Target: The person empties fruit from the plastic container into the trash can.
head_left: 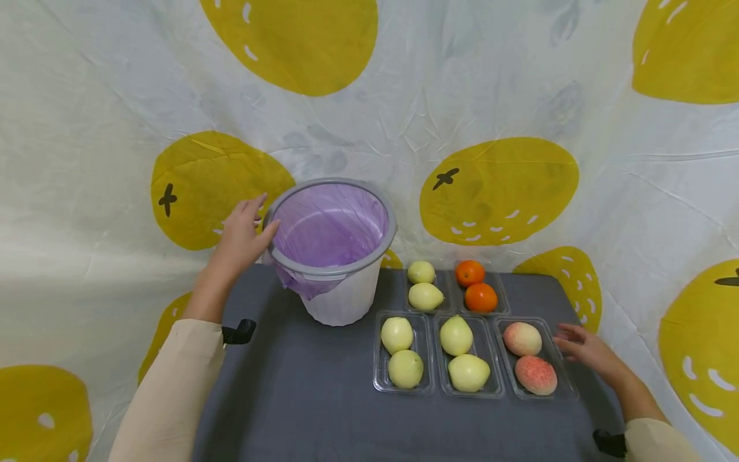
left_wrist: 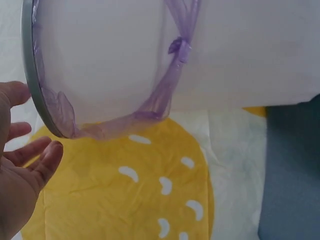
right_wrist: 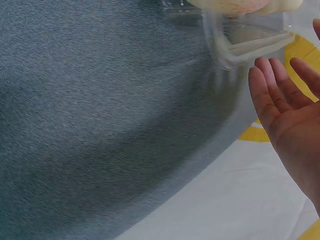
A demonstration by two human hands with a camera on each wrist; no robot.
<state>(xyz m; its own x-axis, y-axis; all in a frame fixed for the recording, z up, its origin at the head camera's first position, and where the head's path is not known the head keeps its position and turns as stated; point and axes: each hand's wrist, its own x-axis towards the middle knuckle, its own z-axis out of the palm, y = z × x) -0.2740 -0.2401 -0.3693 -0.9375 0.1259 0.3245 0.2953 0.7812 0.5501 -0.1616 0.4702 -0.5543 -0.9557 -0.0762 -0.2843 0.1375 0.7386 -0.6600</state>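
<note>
A white bin (head_left: 340, 292) with a grey rim and a purple liner bag (head_left: 331, 224) stands at the back left of the dark grey table (head_left: 288, 398). My left hand (head_left: 242, 237) lies against the rim's left side with straight fingers, the thumb touching the rim. In the left wrist view the left hand (left_wrist: 25, 165) is spread beside the bin (left_wrist: 200, 55). My right hand (head_left: 586, 350) hovers open just right of the clear tray (head_left: 564, 378) with two peaches (head_left: 530, 356). The right wrist view shows the open palm (right_wrist: 287, 110) near the tray corner (right_wrist: 250, 42).
Clear trays hold pale green-yellow fruit (head_left: 404, 353), pear-like fruit (head_left: 462, 354), two small pale fruits (head_left: 424, 285) and two oranges (head_left: 475, 285). A white cloth with yellow fruit prints (head_left: 496, 189) hangs behind and around the table. The table's right edge lies close to my right hand.
</note>
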